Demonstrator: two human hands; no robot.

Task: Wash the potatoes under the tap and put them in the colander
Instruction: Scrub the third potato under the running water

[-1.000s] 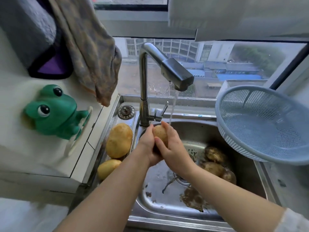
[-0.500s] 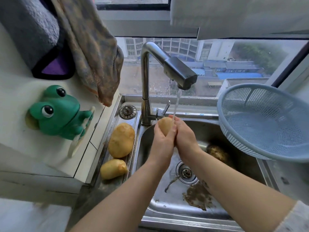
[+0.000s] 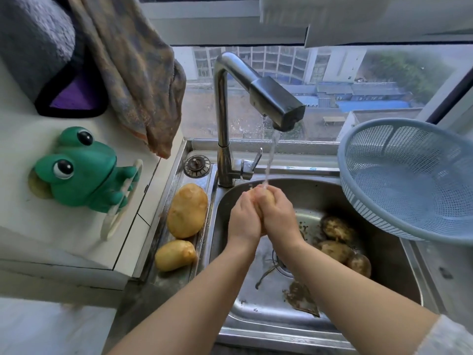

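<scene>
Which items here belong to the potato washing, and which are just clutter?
Job: potato in hands, left hand, right hand, tap, dirty potatoes, clean potatoes, sink, colander.

Clutter: frog holder, hanging towel, drain plug.

Both hands (image 3: 261,216) clasp potato (image 3: 266,198) under tap (image 3: 276,103) stream.

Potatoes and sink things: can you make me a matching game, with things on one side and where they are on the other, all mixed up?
Things:
1. colander
2. held potato
3. frog
4. dirty potatoes

Places:
A. on the wall at the left
B. in the sink basin, right side
C. between both hands, under the tap water
D. on the sink's right edge, empty

Pairs: 1-D, 2-C, 3-A, 4-B
</scene>
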